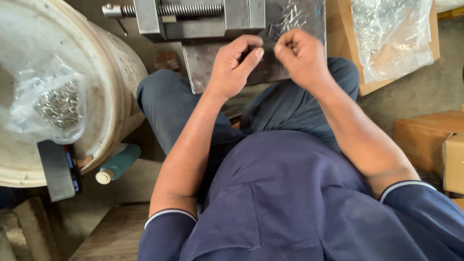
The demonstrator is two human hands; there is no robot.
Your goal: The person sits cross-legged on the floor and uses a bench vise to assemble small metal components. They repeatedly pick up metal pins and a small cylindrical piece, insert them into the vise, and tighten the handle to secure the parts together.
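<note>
My left hand [235, 65] and my right hand [300, 55] meet over a grey metal plate [200, 67] in front of my knees. Both pinch a small dark metal piece [267, 45] between thumbs and fingers; most of it is hidden. Just beyond my right hand a heap of small shiny metal pins [291, 18] lies on the plate. A metal vise with a threaded screw [174, 10] sits at the far edge of the plate.
A white bucket [111, 96] at left carries a clear bag of small metal parts [55, 104]. A dark flat device [60, 169] and a teal spool [120, 163] lie below it. Another clear bag [391, 36] rests on cardboard at upper right; cardboard boxes [432, 140] stand at right.
</note>
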